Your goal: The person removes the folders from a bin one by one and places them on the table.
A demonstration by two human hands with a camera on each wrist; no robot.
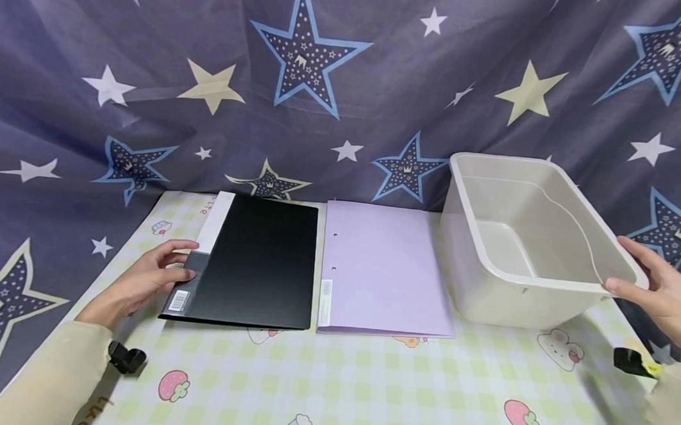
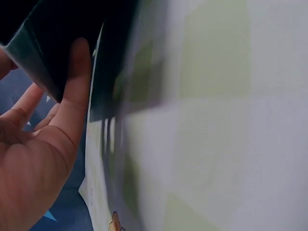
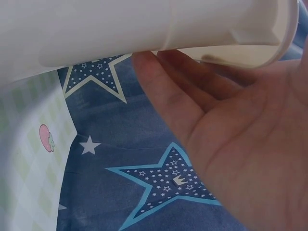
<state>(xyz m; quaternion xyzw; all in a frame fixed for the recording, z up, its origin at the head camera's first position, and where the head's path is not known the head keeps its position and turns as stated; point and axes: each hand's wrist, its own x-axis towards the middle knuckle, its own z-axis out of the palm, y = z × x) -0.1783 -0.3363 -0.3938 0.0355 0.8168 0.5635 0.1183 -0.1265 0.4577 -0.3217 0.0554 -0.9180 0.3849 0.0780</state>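
Observation:
A black folder (image 1: pixel 262 266) with a white-and-grey spine strip and a barcode label lies on the left of the table. My left hand (image 1: pixel 146 279) grips its spine edge; in the left wrist view a finger and the dark folder (image 2: pixel 53 38) overlap at that edge. Beside it lies a lilac folder (image 1: pixel 384 266) with two punched holes and a label, apart from both hands. At the right stands a beige plastic bin (image 1: pixel 497 304), nothing inside it. My right hand (image 1: pixel 665 294) holds the near right corner of the rim, with fingers against the bin (image 3: pixel 120 33) in the right wrist view.
A pastel green checked tablecloth (image 1: pixel 424 384) with cartoon prints covers the table. Dark blue star-patterned fabric (image 1: pixel 375 105) hangs directly behind the folders and bin, and at both sides. Black wrist devices (image 1: pixel 127 357) show near both sleeves.

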